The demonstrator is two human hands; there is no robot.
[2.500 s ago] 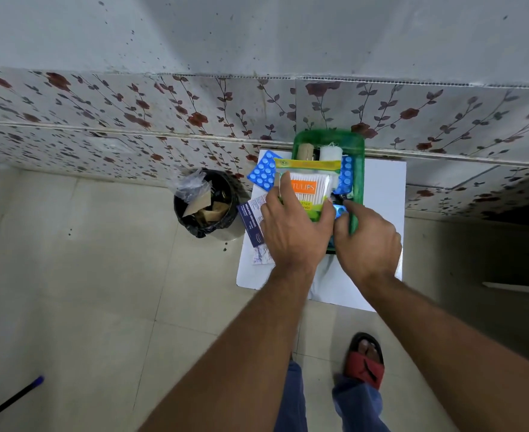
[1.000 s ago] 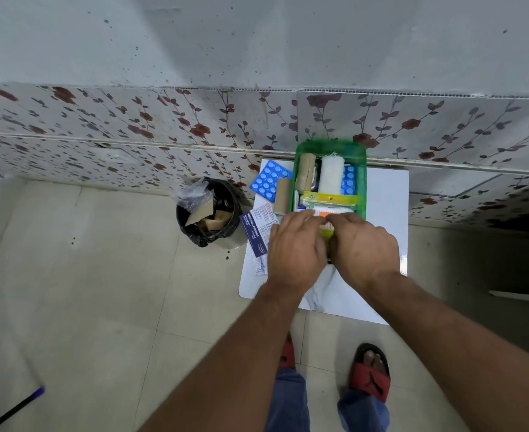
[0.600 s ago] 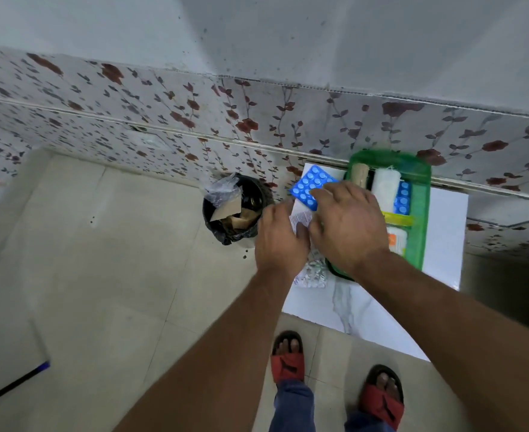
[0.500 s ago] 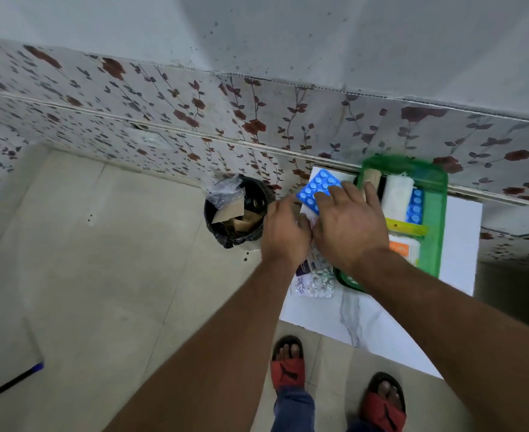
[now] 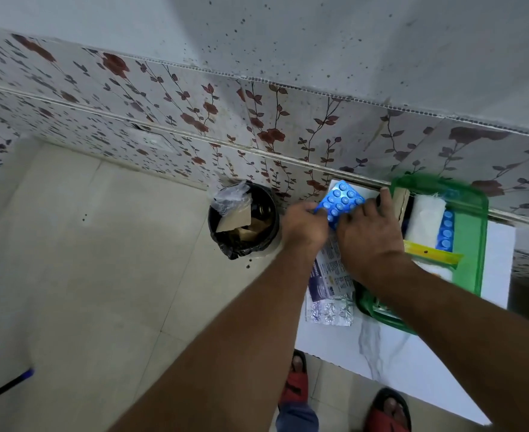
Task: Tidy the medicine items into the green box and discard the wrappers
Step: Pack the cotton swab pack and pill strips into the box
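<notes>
The green box (image 5: 469, 244) stands on a white table (image 5: 391, 350) against the wall. Inside it lie a white gauze roll (image 5: 425, 221), a blue pill strip (image 5: 446, 229), a brown roll (image 5: 399, 199) and a yellow-edged packet (image 5: 431, 254). Left of the box, both hands meet at a blue blister pack (image 5: 339, 198). My left hand (image 5: 303, 227) pinches its left edge. My right hand (image 5: 369, 241) lies over its right side with fingers spread; whether it grips is unclear. A printed leaflet (image 5: 328, 272) and a silver foil strip (image 5: 330, 311) lie below the hands.
A black bin (image 5: 244, 222) with a bag liner, cardboard scraps and clear plastic stands on the floor left of the table. The flowered wall runs right behind the table. My feet in red sandals are at the table's near edge. A dark stick lies at far lower left.
Both hands left the packet in the green box and moved left to the blue blister pack. The camera view swung left, so the box now sits further right.
</notes>
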